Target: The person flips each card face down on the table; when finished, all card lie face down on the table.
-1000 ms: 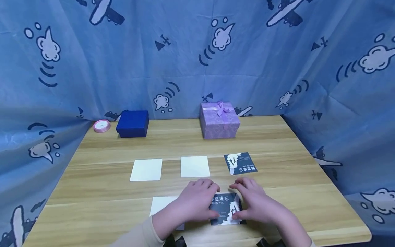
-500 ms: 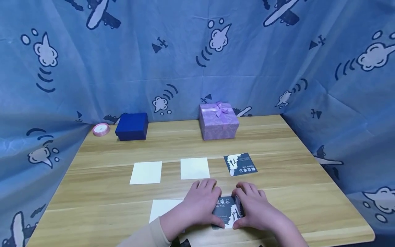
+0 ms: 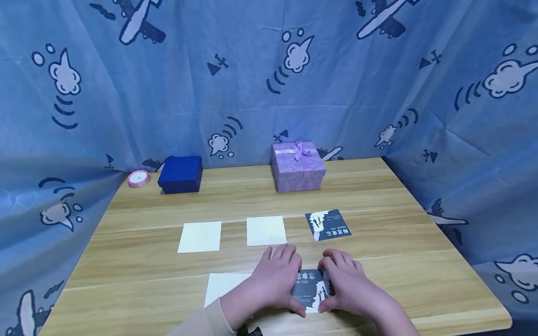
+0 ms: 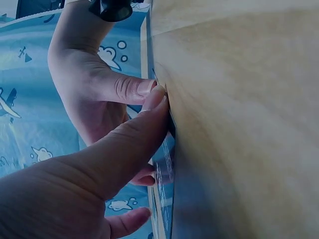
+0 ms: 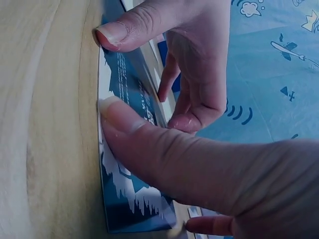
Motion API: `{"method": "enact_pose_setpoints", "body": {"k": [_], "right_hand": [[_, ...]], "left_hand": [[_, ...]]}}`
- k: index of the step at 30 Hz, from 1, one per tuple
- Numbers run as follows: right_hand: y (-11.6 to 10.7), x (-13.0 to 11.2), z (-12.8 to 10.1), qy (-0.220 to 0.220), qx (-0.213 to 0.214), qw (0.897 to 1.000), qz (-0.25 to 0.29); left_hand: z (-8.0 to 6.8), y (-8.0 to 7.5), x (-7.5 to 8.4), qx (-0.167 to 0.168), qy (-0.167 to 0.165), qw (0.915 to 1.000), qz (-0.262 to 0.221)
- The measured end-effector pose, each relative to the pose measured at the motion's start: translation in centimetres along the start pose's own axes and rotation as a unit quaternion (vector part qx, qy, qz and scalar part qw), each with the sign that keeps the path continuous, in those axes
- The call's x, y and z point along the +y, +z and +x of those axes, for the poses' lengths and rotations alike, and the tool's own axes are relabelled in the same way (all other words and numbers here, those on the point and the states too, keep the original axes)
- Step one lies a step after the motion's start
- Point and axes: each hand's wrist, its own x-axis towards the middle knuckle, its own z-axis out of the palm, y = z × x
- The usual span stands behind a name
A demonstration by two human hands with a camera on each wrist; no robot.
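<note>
My left hand (image 3: 277, 278) and right hand (image 3: 347, 285) are pinching the printed card (image 3: 308, 290) between fingers and thumbs on the desk (image 3: 126, 284); probably light and creasable, it's calling for gentle edge holds.

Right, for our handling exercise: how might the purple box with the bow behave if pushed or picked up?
The purple box probably wouldn't roll and seems unlikely to tip under a low push, as it looks broader than tall and sits flat on the table. Its bow might crush if gripped from above, since it stands raised on top.
</note>
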Motion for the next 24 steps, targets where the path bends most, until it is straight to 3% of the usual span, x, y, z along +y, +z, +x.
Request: {"method": "enact_pose_setpoints", "body": {"k": [13, 19, 24], "right_hand": [[0.36, 0.19, -0.34, 0.012, 0.030, 0.999, -0.009], [0.47, 0.48, -0.18, 0.004, 0.055, 0.998, -0.006], [0.29, 0.52, -0.07, -0.007, 0.114, 0.993, -0.006]], "left_hand": [[-0.09, -0.35, 0.31, -0.001, -0.005, 0.9998, -0.017], [0.22, -0.38, 0.32, 0.033, -0.010, 0.9990, -0.028], [0.54, -0.73, 0.25, 0.076, -0.005, 0.9966, -0.033]]}}
